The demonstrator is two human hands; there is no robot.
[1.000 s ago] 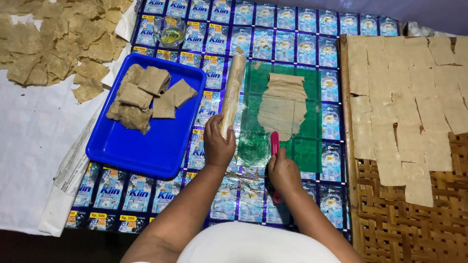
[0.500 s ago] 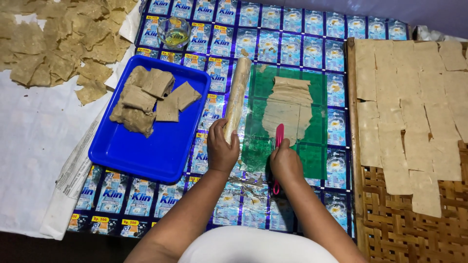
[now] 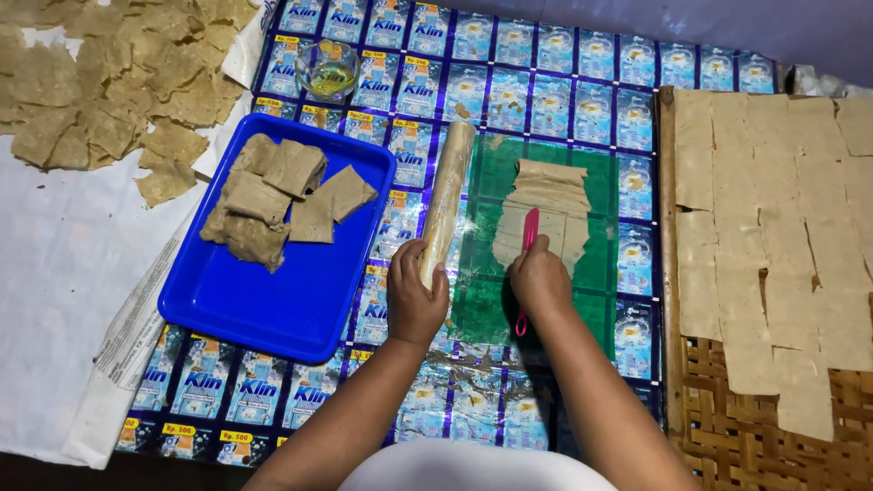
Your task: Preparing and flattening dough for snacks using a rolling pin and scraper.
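My left hand [image 3: 416, 300] grips the near end of a long wooden rolling pin [image 3: 446, 195] that lies along the left edge of a green sheet [image 3: 482, 300]. My right hand [image 3: 540, 280] holds a pink-handled knife [image 3: 529, 229], its tip on a thin flattened piece of brown dough [image 3: 546, 205] spread on the green sheet. The knife's other end sticks out below my hand.
A blue tray [image 3: 264, 300] with several brown dough slabs sits to the left. A small glass bowl of oil [image 3: 328, 70] stands at the back. Dried dough pieces [image 3: 109, 100] lie on white paper at left. Flat dough squares [image 3: 782, 227] cover a woven tray at right.
My right hand has slid the knife forward onto the lower part of the dough sheet. My left hand stays on the rolling pin.
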